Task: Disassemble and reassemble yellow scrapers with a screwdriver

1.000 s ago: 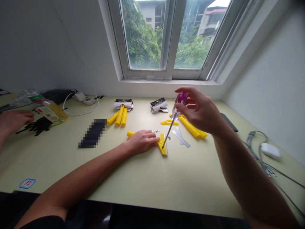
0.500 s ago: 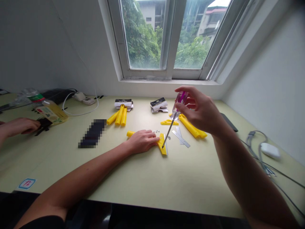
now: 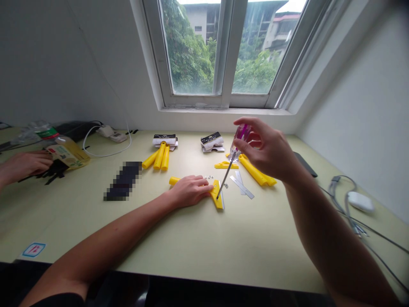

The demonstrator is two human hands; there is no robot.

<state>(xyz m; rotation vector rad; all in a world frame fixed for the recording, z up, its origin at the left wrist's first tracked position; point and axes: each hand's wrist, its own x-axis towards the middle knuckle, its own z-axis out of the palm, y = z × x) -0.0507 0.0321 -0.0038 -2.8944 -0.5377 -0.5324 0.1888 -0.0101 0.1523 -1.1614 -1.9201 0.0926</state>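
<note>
My left hand (image 3: 191, 190) is closed over a yellow scraper (image 3: 217, 202) and presses it to the table, its handle end showing left of the fingers. A metal blade edge runs along the right side of the scraper head. With my right hand (image 3: 265, 147) I grip a screwdriver (image 3: 228, 174) by its clear purple handle. The shaft slants down and its tip touches the scraper head. Small nuts (image 3: 209, 177) and screws (image 3: 226, 186) lie just beyond it. Two loose blades (image 3: 242, 187) lie crossed to the right, near a yellow scraper piece (image 3: 226, 165).
Yellow handles (image 3: 161, 157) lie at the back left, more (image 3: 255, 169) at the right. Folded cardboard packaging (image 3: 212, 141) sits near the wall. A blurred-out dark item (image 3: 123, 181) is left of my hand. Cables (image 3: 347, 200) and a white case (image 3: 360, 201) lie right. Another person's hand (image 3: 30, 164) is beside a bottle (image 3: 68, 151).
The camera view has shifted slightly. My hands, the scraper and the screwdriver keep nearly the same pose. The other person's hand at the left has moved a little.
</note>
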